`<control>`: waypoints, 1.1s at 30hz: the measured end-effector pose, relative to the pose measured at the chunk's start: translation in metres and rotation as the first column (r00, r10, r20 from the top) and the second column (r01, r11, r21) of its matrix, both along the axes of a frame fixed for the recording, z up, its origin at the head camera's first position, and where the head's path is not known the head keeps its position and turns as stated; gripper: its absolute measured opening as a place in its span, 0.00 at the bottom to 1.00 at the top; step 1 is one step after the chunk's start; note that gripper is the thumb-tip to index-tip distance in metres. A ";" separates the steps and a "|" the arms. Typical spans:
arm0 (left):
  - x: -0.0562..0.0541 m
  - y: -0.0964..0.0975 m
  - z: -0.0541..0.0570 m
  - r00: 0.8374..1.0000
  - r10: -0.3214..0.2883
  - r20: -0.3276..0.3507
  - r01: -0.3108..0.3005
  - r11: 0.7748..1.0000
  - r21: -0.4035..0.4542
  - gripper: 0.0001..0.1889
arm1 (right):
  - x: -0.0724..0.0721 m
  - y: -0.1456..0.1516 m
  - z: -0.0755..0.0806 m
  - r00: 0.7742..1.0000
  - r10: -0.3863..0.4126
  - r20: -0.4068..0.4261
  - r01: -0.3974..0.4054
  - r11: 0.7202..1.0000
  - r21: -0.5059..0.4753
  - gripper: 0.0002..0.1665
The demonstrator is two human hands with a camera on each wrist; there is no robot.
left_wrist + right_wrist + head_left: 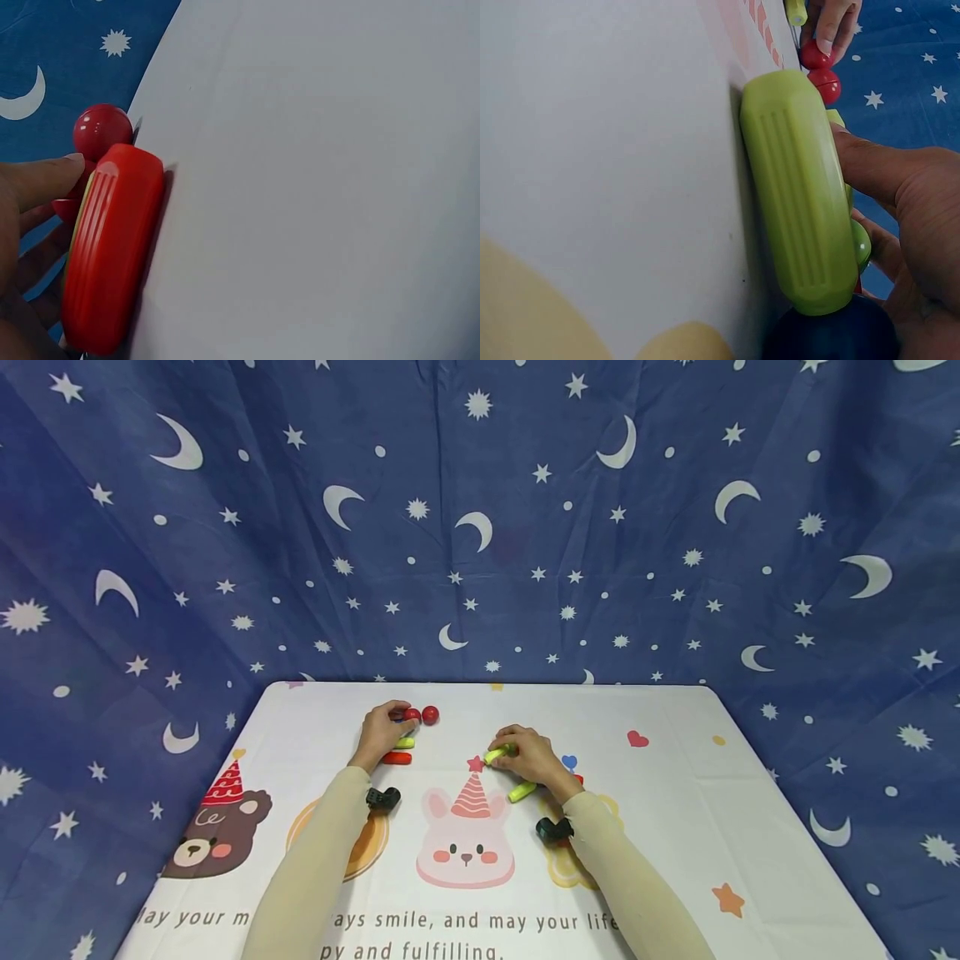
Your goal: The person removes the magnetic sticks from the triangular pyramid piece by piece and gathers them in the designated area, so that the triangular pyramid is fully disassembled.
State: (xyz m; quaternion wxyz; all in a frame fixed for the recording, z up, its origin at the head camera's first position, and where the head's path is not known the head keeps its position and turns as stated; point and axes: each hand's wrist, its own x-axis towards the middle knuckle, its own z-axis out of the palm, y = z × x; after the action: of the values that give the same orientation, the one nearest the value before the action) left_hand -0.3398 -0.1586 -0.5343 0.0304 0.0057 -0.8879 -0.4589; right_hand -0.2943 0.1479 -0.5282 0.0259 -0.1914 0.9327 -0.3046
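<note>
Yellow-green piece: the small yellow-green plastic-looking bar (498, 755) is at the right hand (531, 757), near the middle of the counter (667, 827). Can't tell if it's lifted or resting.
Handling that piece: I'd keep the pinch near one end like this, tips light, so the far end stays visible for lining up. Squeeze too hard and those smooth sides would probably slip.
Red ball: the glossy red ball (412, 716) sits at the left hand (378, 733), with a second glossy red ball (431, 715) right beside it. Round stuff rolls, so I'd steady it from both sides rather than push from above.
Watch out for: the ribbed yellow-green bar (802, 195) lying just below the right hand, and the ribbed red bar (112, 247) on the near side of the left one. Easy to knock imo.
Left pose: thumb and fingers pinching the first red ball, arm angled forward from the near edge.
Right pose: thumb and fingers pinching the small bar, knuckles up, forearm slanting inward.
</note>
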 end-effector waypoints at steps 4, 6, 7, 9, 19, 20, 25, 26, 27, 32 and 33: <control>0.002 -0.001 0.002 1.000 -0.010 -0.008 0.010 1.000 0.017 0.22 | 0.000 0.000 0.000 1.000 0.004 0.005 -0.004 1.000 0.002 0.14; 0.003 -0.002 0.004 1.000 -0.008 -0.012 0.009 1.000 0.029 0.22 | 0.000 0.000 0.000 1.000 0.005 0.004 -0.005 1.000 0.005 0.14; 0.004 -0.003 0.006 1.000 -0.006 -0.014 0.006 0.999 0.037 0.21 | 0.000 0.001 0.000 1.000 0.006 0.006 -0.006 1.000 0.006 0.14; 0.005 -0.004 0.008 1.000 0.004 -0.015 -0.003 0.999 0.053 0.21 | 0.000 0.001 0.000 1.000 0.007 0.009 -0.007 1.000 0.008 0.14; 0.013 -0.010 0.017 0.999 0.032 -0.034 -0.029 0.997 0.069 0.20 | 0.001 0.001 0.001 1.000 0.005 -0.002 -0.005 1.000 0.006 0.13; 0.015 -0.010 0.018 0.999 0.029 -0.041 -0.026 0.997 0.069 0.20 | 0.001 0.001 0.001 1.000 0.005 0.000 -0.005 1.000 0.005 0.13; 0.022 -0.008 0.024 0.995 -0.001 -0.101 0.008 0.998 0.069 0.18 | 0.001 0.000 0.001 1.000 0.004 0.007 -0.004 1.000 0.004 0.14; 0.024 -0.007 0.026 0.993 -0.008 -0.116 0.016 0.997 0.073 0.17 | 0.000 0.000 0.001 1.000 0.003 0.009 -0.004 1.000 0.004 0.14; 0.026 -0.006 0.027 0.991 -0.014 -0.132 0.024 0.996 0.080 0.16 | 0.000 0.001 0.000 1.000 0.003 0.013 -0.003 1.000 0.004 0.15; 0.037 0.007 0.037 0.985 -0.060 -0.164 0.074 0.994 0.083 0.15 | 0.000 0.002 0.001 1.000 0.003 0.001 -0.003 1.000 -0.009 0.16; 0.039 0.011 0.038 0.983 -0.073 -0.170 0.088 0.993 0.082 0.15 | 0.000 0.002 0.000 1.000 0.002 -0.004 -0.002 1.000 -0.012 0.16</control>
State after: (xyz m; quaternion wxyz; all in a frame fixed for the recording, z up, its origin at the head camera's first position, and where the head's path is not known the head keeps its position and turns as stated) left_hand -0.3010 -0.1478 -0.4966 0.0857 -0.0675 -0.8604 -0.4978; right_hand -0.2948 0.1504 -0.5278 0.0231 -0.1933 0.9308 -0.3095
